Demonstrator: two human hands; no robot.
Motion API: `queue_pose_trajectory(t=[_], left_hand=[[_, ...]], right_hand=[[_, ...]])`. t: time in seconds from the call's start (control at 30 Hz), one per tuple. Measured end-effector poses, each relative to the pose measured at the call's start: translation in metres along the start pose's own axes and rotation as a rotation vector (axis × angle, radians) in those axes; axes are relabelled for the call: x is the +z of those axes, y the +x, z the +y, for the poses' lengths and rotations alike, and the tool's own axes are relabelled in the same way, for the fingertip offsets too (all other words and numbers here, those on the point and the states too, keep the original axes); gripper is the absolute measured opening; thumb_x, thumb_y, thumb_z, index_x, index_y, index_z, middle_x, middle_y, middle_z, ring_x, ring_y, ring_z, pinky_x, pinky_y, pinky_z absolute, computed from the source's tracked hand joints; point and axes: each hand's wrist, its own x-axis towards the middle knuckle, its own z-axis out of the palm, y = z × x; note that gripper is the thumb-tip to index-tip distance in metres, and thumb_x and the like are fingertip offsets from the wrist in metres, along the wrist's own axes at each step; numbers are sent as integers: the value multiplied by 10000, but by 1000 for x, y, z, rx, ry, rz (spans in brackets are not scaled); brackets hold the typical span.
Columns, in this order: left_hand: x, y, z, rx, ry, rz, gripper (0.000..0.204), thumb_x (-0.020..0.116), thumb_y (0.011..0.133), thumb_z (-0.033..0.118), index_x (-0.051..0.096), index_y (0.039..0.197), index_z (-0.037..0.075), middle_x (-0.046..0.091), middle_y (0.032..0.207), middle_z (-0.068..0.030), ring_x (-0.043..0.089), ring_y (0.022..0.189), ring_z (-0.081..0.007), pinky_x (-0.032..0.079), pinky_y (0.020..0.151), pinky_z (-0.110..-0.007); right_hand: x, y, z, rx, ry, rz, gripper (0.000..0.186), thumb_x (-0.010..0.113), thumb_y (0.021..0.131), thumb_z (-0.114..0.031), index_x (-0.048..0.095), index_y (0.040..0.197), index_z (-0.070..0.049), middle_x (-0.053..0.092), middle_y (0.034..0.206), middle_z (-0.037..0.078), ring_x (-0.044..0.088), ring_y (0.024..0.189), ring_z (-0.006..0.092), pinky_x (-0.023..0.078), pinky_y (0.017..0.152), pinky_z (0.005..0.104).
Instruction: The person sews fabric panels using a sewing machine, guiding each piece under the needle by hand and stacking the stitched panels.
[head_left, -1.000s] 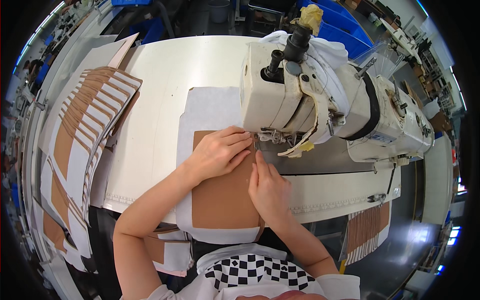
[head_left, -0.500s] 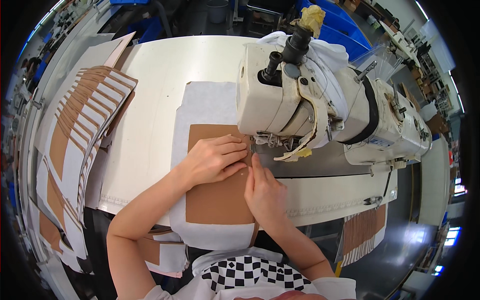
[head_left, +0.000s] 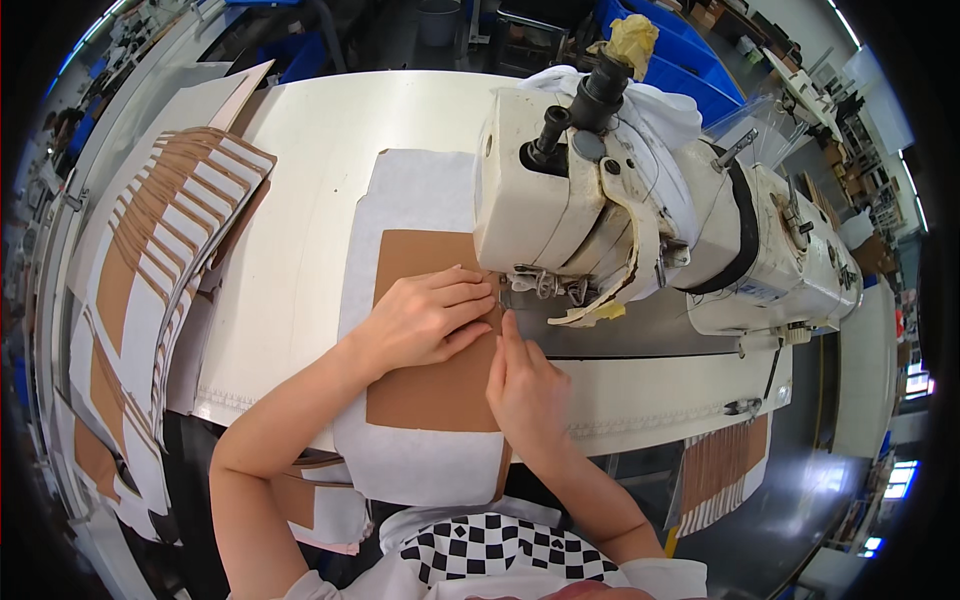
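Note:
A flat white panel (head_left: 420, 465) with a brown rectangle (head_left: 425, 400) on it lies on the sewing machine's bed, its right edge under the machine head (head_left: 530, 190). My left hand (head_left: 430, 315) rests flat on the brown area, fingers stretched toward the presser foot (head_left: 504, 292). At the panel's right edge my right hand (head_left: 525, 385) is closed, index finger and thumb pinching the brown edging just in front of the foot. The needle point is too small to make out, and the machine head hides the panel's far right corner.
A fanned stack of similar brown-and-white panels (head_left: 170, 230) lies at the left. More panels hang below the table's front edge, one batch (head_left: 320, 500) by my left arm and another (head_left: 725, 465) at the right. Blue bins (head_left: 690, 65) stand behind the machine.
The panel has slid a little farther away from me under the machine head. Both hands keep nearly the same place beside the presser foot.

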Motion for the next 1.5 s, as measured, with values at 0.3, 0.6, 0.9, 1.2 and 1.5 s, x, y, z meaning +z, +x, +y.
queue_pose_trajectory(t=[0.3,0.6,0.9,1.2,1.5], left_hand=[[-3,-4,-2,7,-28,-66,245,747,747,126,707,968,28,695,1009,-68,649,990,-238,558,804,-332],[-1,4,3,-54,-29,-21,225,736,754,111,698,959,25,689,1023,-80,638,1016,-244,550,832,-346],[4,-3,-1,-4,-26,-10,208,744,743,103,701,932,28,692,1007,-87,652,988,-244,554,811,-340],[3,4,-2,-5,59,30,186,760,732,124,692,872,23,692,978,-96,654,951,-267,557,776,-344],[3,4,1,-22,7,35,198,760,727,123,674,878,28,677,943,-96,647,914,-272,552,756,-343]], right_hand=[[2,-1,-2,6,17,17,295,609,886,-122,646,1159,-17,613,671,78,604,498,233,491,454,328],[3,-1,3,-14,-4,32,301,624,870,-116,650,1159,-37,588,674,68,607,515,239,494,467,334],[-2,-4,-2,11,10,25,305,625,858,-110,647,1153,-34,594,701,76,614,528,252,497,472,346],[1,2,0,-58,-19,69,277,635,859,-111,658,1123,-31,565,701,70,606,540,233,491,474,328],[1,-1,2,-48,-18,77,262,643,859,-120,672,1106,-37,547,679,59,603,532,217,490,468,324]])
